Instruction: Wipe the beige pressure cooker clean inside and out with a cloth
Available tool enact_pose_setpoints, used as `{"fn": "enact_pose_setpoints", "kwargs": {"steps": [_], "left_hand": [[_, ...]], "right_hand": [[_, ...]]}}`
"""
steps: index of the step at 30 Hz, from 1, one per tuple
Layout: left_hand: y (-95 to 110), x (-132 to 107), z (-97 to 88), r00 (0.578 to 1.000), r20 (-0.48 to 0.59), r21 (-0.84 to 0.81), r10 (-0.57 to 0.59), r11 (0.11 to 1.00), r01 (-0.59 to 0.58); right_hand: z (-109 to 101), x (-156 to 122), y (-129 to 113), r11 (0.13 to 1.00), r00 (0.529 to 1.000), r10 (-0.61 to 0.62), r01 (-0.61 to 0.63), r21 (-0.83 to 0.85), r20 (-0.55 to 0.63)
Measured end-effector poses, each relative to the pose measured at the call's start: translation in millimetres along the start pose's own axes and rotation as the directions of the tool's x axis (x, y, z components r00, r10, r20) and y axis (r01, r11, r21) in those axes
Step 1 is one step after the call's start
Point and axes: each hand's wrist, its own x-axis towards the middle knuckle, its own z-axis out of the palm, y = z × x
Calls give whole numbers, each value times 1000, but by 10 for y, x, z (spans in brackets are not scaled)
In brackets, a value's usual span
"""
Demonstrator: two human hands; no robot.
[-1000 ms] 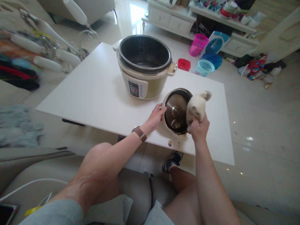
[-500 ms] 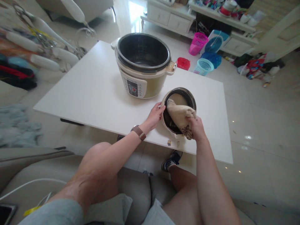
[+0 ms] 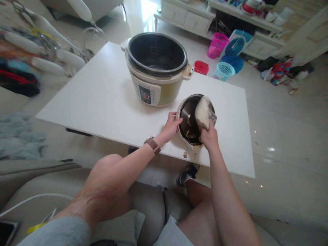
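Observation:
An electric pressure cooker [image 3: 169,89] stands uncovered on the white table [image 3: 92,102], its dark inner pot showing. In front of it, to the right, is what looks like its round lid [image 3: 187,118], cream outside and dark and shiny inside, with the inner side facing up. My left hand [image 3: 172,126] grips the lid's left rim, thumb over the edge. Bunched in my right hand [image 3: 209,136] is a beige cloth [image 3: 203,112], slightly blurred, over the right part of the lid's inside. The cloth covers part of the far right rim.
Two small stickers [image 3: 185,154] are on the table near its front edge. Beyond the table, on the floor, are a pink basket [image 3: 217,45], a light blue basket [image 3: 223,71] and a red object [image 3: 201,67]. A grey sofa [image 3: 146,201] is beneath me.
My right hand has moved the cloth up across the lid, uncovering more of its shiny inside. My left hand stays on the left rim.

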Motion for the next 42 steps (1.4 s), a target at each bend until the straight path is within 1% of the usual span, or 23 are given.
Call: {"fn": "enact_pose_setpoints", "kwargs": {"steps": [1,2,3,5,7,9,11,12,14,16,18,21,23,24,25,27,30,32,33,35,37,39,42], "left_hand": [[3,-4,2,1000,1,6,6,1000,-6],[3,-5,4,1000,1,12,12,1000,-12],[2,-5,5,1000,-1,18,17,1000,-17],[-3,-1,3,1000,-4,32,26,999,-26],[-9,6,-2,999,-5,47,34,998,-34],[-16,13,-9,999,-4,57,42,998,-41],[-24,19,-17,999,1,65,46,997,-46],[-30,21,-20,999,5,72,49,996,-49],[-47,26,-27,998,14,99,68,993,-69],[-70,35,-37,994,29,144,103,984,-106],[-97,47,-49,989,44,184,141,972,-147],[-131,66,-66,981,56,213,184,958,-192],[-142,71,-73,978,58,224,201,952,-209],[-143,70,-75,977,60,228,206,950,-214],[-141,68,-78,976,60,231,209,948,-217],[-129,58,-83,975,62,235,212,946,-221],[-98,31,-95,974,65,261,218,938,-227],[-78,7,-102,974,70,280,215,933,-226],[-71,-6,-105,975,73,288,211,931,-223],[-63,-33,-108,976,81,299,200,930,-215],[-65,-55,-108,976,88,307,197,927,-215],[-71,-71,-106,975,97,313,201,924,-222],[-83,-81,-102,972,99,314,215,920,-235]], "right_hand": [[39,-3,22,1000,996,12,-9,-26,93],[70,-4,38,999,988,22,-15,-47,154],[91,-2,47,998,982,31,-20,-57,186],[99,12,46,999,982,45,-42,-20,181],[77,39,39,989,988,90,-104,103,128],[41,81,46,947,980,195,-197,253,35],[-2,134,79,883,946,306,-240,403,-108],[-29,164,106,855,920,341,-217,471,-195],[-100,219,180,830,851,355,-96,550,-387],[-197,257,265,857,768,304,38,514,-563],[-305,266,338,912,706,204,115,394,-679],[-429,233,363,965,646,86,134,224,-758],[-454,201,316,983,624,41,113,142,-780],[-445,187,283,989,633,23,99,111,-774],[-424,175,248,993,656,12,81,86,-754],[-350,162,196,998,737,23,26,63,-676],[-196,164,179,993,861,114,-98,59,-496],[-95,168,189,986,924,165,-165,29,-346],[-51,169,193,983,946,178,-186,-1,-269],[18,167,189,976,972,193,-204,-75,-132],[70,164,177,969,976,207,-213,-124,-60],[119,170,176,965,972,228,-233,-120,-60],[212,210,202,967,955,251,-256,-10,-158]]}}
